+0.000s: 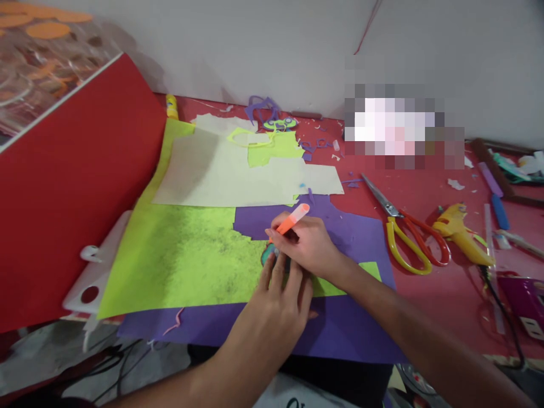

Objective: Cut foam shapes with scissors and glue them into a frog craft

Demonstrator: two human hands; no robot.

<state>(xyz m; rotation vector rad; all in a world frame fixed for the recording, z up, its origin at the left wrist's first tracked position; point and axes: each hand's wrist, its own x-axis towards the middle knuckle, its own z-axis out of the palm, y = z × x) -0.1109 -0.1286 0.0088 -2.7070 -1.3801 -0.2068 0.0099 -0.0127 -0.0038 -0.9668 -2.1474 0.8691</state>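
My right hand (312,243) is closed in a writing grip round an orange pen (293,219) with a pale end. The pen's tip points down at a small teal, dark-edged piece (267,255) lying on a lime-green sheet (199,255). My left hand (278,300) lies with fingers stretched out, their tips pressing on that piece. Most of the piece is hidden under my fingers. Beneath the green sheet is a larger purple sheet (352,334), which also shows beyond my right hand.
Scissors (393,212) with red and yellow handles lie to the right, beside a yellow glue gun (463,235) with a cord. Off-white sheets (221,170), purple scraps (263,107) and a decorated green cut-out (279,123) are farther back. A red board (76,192) leans at the left.
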